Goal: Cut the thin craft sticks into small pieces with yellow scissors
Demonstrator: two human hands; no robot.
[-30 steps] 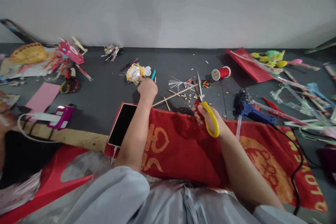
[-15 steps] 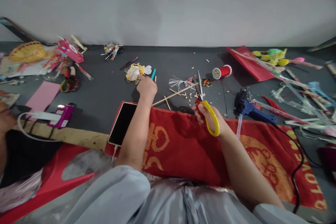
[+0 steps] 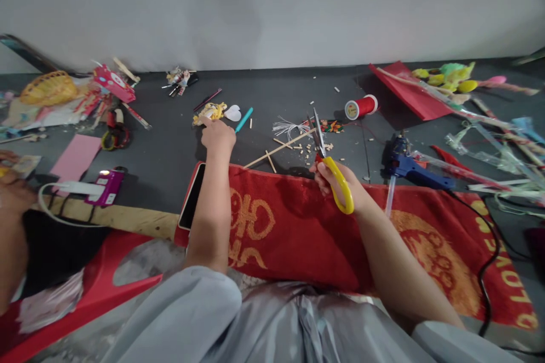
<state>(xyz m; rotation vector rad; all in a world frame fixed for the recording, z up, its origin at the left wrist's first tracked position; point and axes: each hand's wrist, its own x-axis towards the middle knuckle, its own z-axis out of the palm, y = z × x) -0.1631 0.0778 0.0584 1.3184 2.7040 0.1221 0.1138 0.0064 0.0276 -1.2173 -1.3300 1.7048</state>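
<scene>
My left hand (image 3: 218, 135) reaches out over the dark tabletop, its fingers closed against a small bundle of yellow and white string (image 3: 216, 109). The back of the hand hides part of the grip. A white rounded piece (image 3: 233, 113) lies beside the bundle, and a teal pen-like stick (image 3: 244, 119) is just right of it. In my right hand (image 3: 340, 181) are scissors (image 3: 340, 186) with yellow and red handles. Their blades point away from me, slightly apart, above thin wooden sticks (image 3: 279, 149), small cut wooden bits and white strands (image 3: 290, 127).
A red thread spool (image 3: 361, 107) lies beyond the scissors. To the right are a blue glue gun (image 3: 415, 170) with its cord and red sheets (image 3: 411, 91). A red towel (image 3: 293, 227) carries a phone (image 3: 192, 198). At left are a purple power adapter (image 3: 108, 187) and another person's hand (image 3: 15, 181).
My left hand has moved left, and the string bundle and white piece have shifted left with it. More of the teal stick shows. The scissors stay nearly in place.
</scene>
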